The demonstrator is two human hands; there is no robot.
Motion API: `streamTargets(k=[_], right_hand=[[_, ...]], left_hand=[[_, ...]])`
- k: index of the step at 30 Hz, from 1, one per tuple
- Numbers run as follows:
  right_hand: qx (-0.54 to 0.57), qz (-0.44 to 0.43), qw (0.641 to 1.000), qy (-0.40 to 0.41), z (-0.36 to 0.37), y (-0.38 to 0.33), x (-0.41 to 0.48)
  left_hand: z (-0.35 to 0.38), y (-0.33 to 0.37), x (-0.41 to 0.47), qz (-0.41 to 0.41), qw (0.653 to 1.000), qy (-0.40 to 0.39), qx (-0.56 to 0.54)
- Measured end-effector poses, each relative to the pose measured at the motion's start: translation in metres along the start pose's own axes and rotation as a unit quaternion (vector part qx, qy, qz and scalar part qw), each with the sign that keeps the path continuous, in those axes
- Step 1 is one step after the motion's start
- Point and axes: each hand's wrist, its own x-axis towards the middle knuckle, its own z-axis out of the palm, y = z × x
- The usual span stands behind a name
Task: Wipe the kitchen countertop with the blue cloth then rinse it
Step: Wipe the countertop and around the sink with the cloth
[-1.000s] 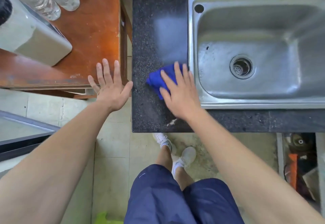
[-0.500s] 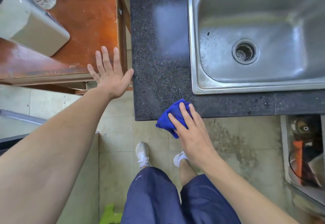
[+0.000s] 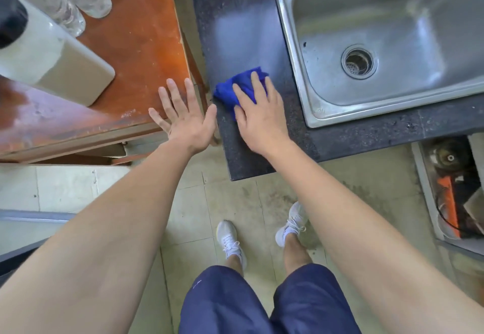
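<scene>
**Wiping stroke returned inward**

The cloth point(image 3: 235, 86) has been brought back from the front edge of the desk point(image 3: 235, 19) to its left edge. It is pressed under the right grip point(image 3: 259, 116), fingers point(image 3: 256, 84) straight. The left grip point(image 3: 186, 121) is spread, holding nothing. Wiping is judged ongoing; rinsing remains.

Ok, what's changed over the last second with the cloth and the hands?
The right hand pulled the blue cloth down to the countertop's front edge, then pushed it back up. It now presses it flat near the left edge, farther from the sink than a second ago. Nothing was taken or let go. The left hand stays open over the wooden table's corner.
</scene>
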Motion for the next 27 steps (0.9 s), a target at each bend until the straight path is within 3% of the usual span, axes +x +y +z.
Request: streamTargets(k=[5, 9, 11, 15, 18, 22, 27], right_hand=[[0.038, -0.111, 0.992, -0.050, 0.009, 0.005, -0.103], [0.046, -0.217, 0.970, -0.101, -0.004, 0.043, -0.136], [0.058, -0.191, 0.977, -0.080, -0.015, 0.056, -0.134], [0.076, 0.007, 0.996, 0.052, -0.030, 0.047, -0.060], [0.046, 0.073, 0.996, 0.020, -0.016, 0.010, 0.003], [0.019, 0.005, 1.000, -0.010, 0.005, -0.012, -0.007], [0.018, -0.080, 0.995, -0.059, 0.002, 0.031, -0.102]], left_hand=[[-0.002, -0.001, 0.000, 0.005, 1.000, -0.010, -0.025], [-0.006, -0.002, -0.002, 0.011, 0.999, -0.031, -0.029], [-0.006, -0.001, -0.002, 0.013, 0.999, -0.036, -0.028], [-0.007, -0.001, 0.000, 0.012, 0.999, -0.036, -0.028], [-0.005, -0.001, 0.000, 0.011, 0.999, -0.031, -0.026], [-0.003, 0.000, 0.000, 0.004, 0.999, -0.020, -0.025], [-0.008, 0.000, -0.001, 0.007, 0.999, -0.042, -0.032]])
